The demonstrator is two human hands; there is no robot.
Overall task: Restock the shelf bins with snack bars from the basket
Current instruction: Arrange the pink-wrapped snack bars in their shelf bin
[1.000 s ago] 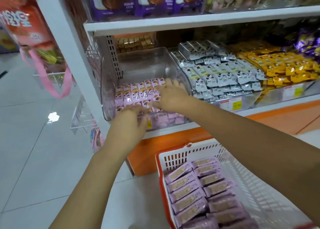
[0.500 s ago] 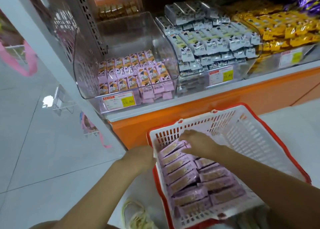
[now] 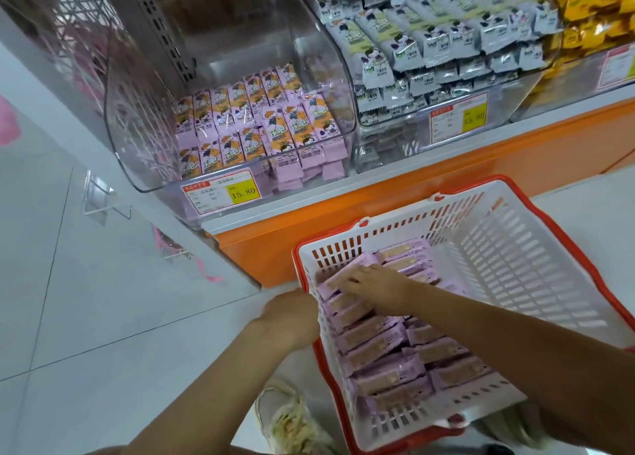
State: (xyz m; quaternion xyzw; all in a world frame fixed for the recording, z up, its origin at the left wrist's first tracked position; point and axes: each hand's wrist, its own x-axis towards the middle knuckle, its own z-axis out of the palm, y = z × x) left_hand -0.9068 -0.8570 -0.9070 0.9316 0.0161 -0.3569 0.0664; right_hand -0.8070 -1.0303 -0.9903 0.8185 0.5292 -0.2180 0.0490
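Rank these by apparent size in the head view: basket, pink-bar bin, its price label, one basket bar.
1. basket, though nearness may inflate it
2. pink-bar bin
3. price label and basket bar look alike; unranked
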